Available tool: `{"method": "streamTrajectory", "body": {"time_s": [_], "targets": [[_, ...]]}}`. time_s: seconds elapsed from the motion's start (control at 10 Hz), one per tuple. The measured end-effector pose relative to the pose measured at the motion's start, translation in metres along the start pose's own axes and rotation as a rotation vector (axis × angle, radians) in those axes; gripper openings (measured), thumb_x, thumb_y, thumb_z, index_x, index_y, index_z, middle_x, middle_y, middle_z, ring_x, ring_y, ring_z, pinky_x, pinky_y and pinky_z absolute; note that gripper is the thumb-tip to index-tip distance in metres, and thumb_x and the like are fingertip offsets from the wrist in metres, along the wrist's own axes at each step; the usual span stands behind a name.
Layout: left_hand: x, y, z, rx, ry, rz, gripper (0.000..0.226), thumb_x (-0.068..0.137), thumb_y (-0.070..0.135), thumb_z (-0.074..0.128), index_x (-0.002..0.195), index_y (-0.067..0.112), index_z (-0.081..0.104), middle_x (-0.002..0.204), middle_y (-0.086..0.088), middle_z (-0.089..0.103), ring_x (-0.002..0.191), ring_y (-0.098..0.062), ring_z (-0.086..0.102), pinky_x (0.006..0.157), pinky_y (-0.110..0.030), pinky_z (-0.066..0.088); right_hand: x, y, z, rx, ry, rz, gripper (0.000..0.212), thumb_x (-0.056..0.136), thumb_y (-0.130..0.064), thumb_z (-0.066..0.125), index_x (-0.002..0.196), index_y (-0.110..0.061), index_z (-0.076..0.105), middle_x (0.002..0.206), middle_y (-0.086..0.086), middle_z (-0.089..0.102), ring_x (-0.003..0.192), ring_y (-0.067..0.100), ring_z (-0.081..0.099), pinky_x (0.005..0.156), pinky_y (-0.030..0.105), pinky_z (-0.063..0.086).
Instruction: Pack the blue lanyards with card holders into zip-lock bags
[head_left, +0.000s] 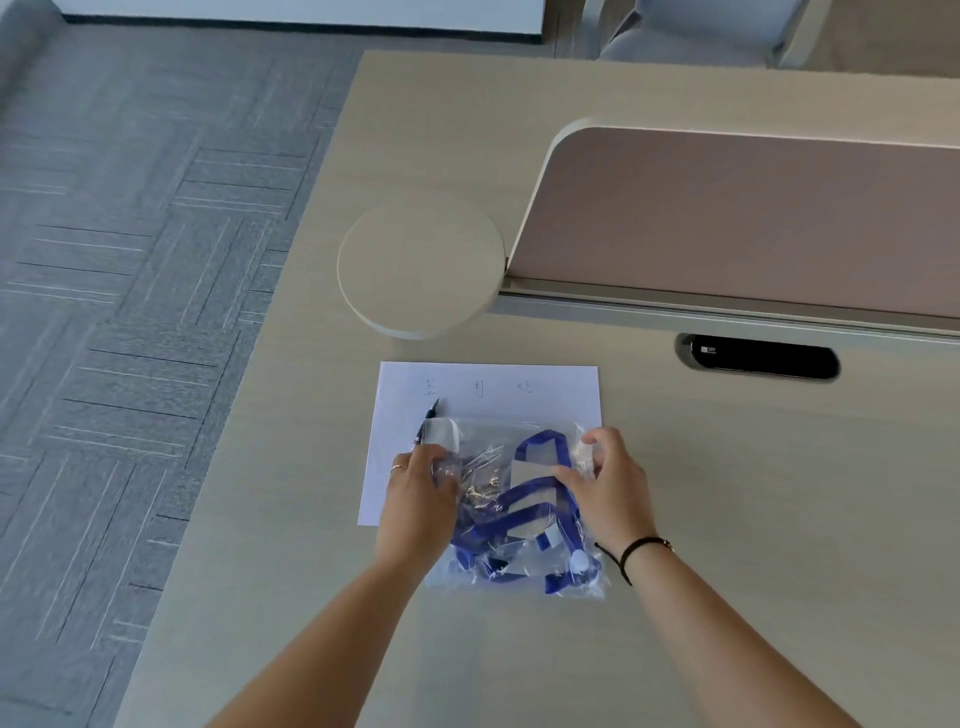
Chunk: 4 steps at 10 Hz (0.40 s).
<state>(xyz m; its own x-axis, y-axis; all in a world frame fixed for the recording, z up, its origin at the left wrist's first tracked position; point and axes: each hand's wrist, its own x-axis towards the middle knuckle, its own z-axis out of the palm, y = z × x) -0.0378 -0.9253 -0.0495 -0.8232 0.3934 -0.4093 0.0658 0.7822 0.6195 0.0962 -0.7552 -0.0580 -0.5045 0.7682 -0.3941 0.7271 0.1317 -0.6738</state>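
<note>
Two bare hands work on one clear zip-lock bag (511, 499) that lies on a light wooden desk (727, 467), partly over a white sheet of paper (488, 395). Inside the bag are blue lanyards (524, 512) in loose loops, with a clear card holder (535, 470) between the straps and a white round clip near the bottom right corner. How many lanyards are inside, I cannot tell.

The left hand (418, 499) rests on the left side of the bag with its fingers curled, and it grips the plastic near the upper left part; a ring is on one finger. The right hand (610, 486) is at the upper right corner of the bag, and its thumb and fingers pinch the crumpled plastic there. A dark cord bracelet is on the right wrist.

A pen (427, 420) lies on the paper, its lower end hidden under the bag's top left corner. Some handwritten marks are on the top of the sheet. Beyond the paper stands a round beige disc (421, 270), beside a pink desk divider (753, 218). A black oval cable slot (761, 358) is in the desk to the right. Grey carpet (130, 260) covers the floor on the left.
</note>
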Motion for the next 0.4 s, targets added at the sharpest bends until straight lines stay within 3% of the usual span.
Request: {"method": "streamTrajectory", "body": {"time_s": [0.1, 0.3, 0.4], "targets": [[-0.002, -0.001, 0.003, 0.086, -0.011, 0.041, 0.023, 0.097, 0.021, 0.056, 0.12, 0.025, 0.059, 0.124, -0.003, 0.052, 0.104, -0.021, 0.058, 0.083, -0.033, 0.048, 0.0, 0.003, 0.003, -0.028, 0.041, -0.042, 0.028, 0.083, -0.033, 0.076, 0.098, -0.021, 0.056, 0.086, -0.01, 0.058, 0.083, 0.018, 0.059, 0.072, 0.036, 0.054], [-0.008, 0.005, -0.004, 0.269, -0.038, 0.07, 0.031, 0.096, 0.031, 0.052, 0.127, 0.029, 0.055, 0.138, -0.002, 0.05, 0.122, -0.025, 0.052, 0.09, -0.042, 0.053, 0.0, 0.005, 0.005, -0.037, 0.018, -0.047, 0.033, 0.085, -0.037, 0.074, 0.108, -0.018, 0.061, 0.108, -0.004, 0.063, 0.1, 0.015, 0.059, 0.087, 0.032, 0.052], [-0.013, 0.003, -0.011, 0.343, 0.002, 0.103, 0.03, 0.095, 0.037, 0.052, 0.125, 0.035, 0.052, 0.142, 0.002, 0.047, 0.117, -0.024, 0.057, 0.086, -0.044, 0.056, -0.002, 0.004, 0.001, -0.008, 0.029, -0.028, 0.036, 0.085, -0.041, 0.072, 0.112, -0.02, 0.06, 0.11, -0.001, 0.058, 0.097, 0.015, 0.057, 0.084, 0.027, 0.046]]}}
